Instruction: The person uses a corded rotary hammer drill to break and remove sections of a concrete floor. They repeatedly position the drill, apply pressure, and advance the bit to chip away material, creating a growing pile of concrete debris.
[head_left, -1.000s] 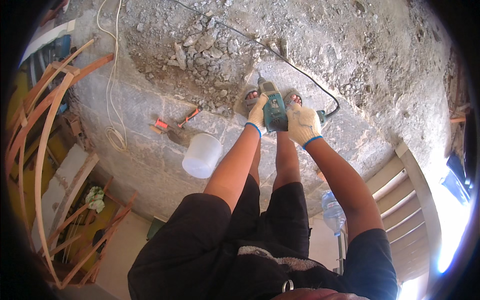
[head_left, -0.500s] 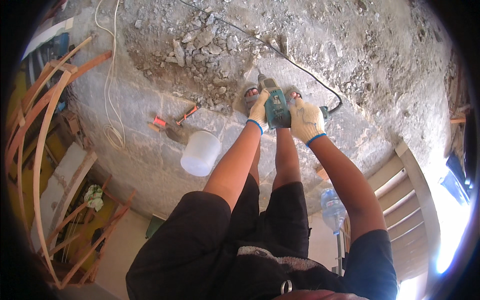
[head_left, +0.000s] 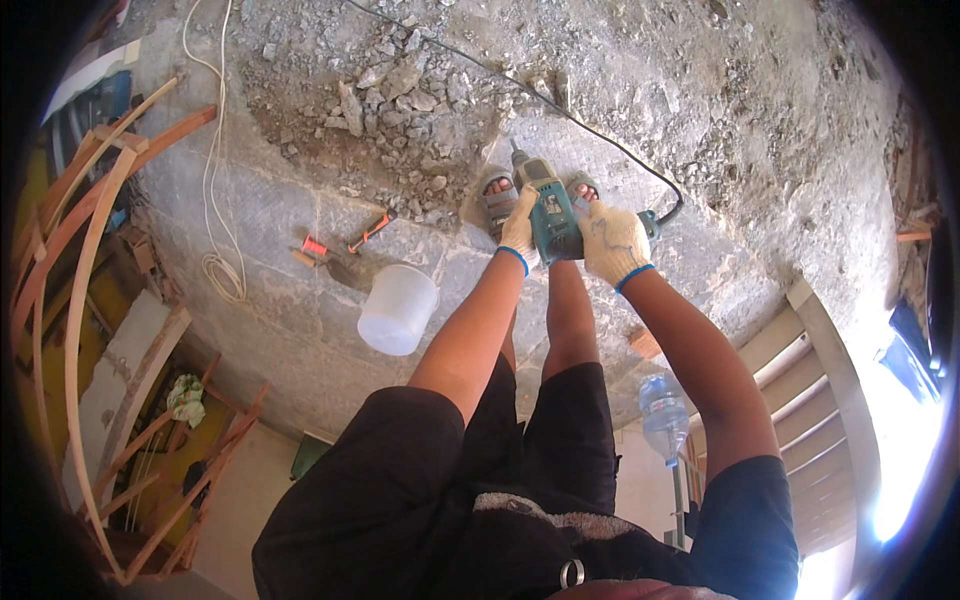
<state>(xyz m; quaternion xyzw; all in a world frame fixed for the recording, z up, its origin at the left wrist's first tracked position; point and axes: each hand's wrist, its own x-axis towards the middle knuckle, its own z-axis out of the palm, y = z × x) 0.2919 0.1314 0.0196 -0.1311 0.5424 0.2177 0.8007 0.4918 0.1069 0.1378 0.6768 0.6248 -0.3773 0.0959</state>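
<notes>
A teal hammer drill point(head_left: 556, 222) is held out in front of me over the floor, between my two sandalled feet. Its bit point(head_left: 515, 146) points away from me, toward the broken edge of the concrete; whether the tip touches the floor I cannot tell. My left hand point(head_left: 520, 228), in a cream knitted glove with a blue cuff, is closed round the left side of the drill's body. In a matching glove, my right hand point(head_left: 613, 240) grips the rear handle. A black cord point(head_left: 570, 112) runs from the back of the drill and away across the rubble.
Broken concrete chunks point(head_left: 390, 95) lie ahead. To my left are a white bucket point(head_left: 398, 308), an orange-handled hammer point(head_left: 372, 231), a red spool point(head_left: 314, 245) and a pale cable point(head_left: 213, 170). Wooden frames point(head_left: 88, 290) stand far left. Slatted boards point(head_left: 800, 400) and a water bottle point(head_left: 663, 412) are at right.
The view has shifted slightly, and the left sandal shows more beside the drill. Both hands keep their hold on the drill, which has barely moved.
</notes>
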